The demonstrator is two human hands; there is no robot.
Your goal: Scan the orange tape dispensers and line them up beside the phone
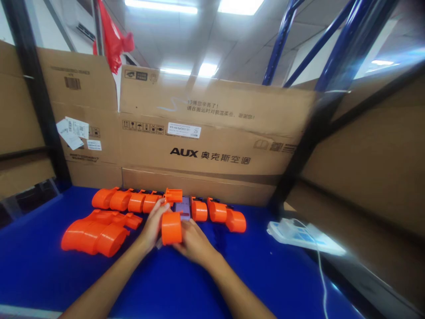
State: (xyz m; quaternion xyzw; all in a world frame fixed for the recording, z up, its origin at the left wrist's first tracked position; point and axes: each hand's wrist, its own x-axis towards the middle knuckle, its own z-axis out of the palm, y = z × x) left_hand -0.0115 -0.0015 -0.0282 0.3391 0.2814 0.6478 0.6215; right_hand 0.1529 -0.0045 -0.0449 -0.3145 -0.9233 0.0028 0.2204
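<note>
An orange plastic tape dispenser point(171, 228), with a round drum and a smaller piece at its top, is held up in front of me between both hands. My left hand point(153, 225) is closed on its left side, fingers near the upper piece. From the right, my right hand point(195, 243) closes around the drum, its fingertips hidden behind it. Just beyond the hands lies a purple-grey flat item point(182, 207), partly covered. Close by on the left, several similar orange dispensers point(94, 235) lie nested together on the blue table surface point(212, 292).
Behind my hands, a row of orange dispensers with dark parts point(135, 202) runs along the table's back, continuing on the right point(217, 211). A white power strip point(307, 237) with a cable lies at right. Cardboard panels point(212, 155) and dark posts point(299, 150) enclose the table.
</note>
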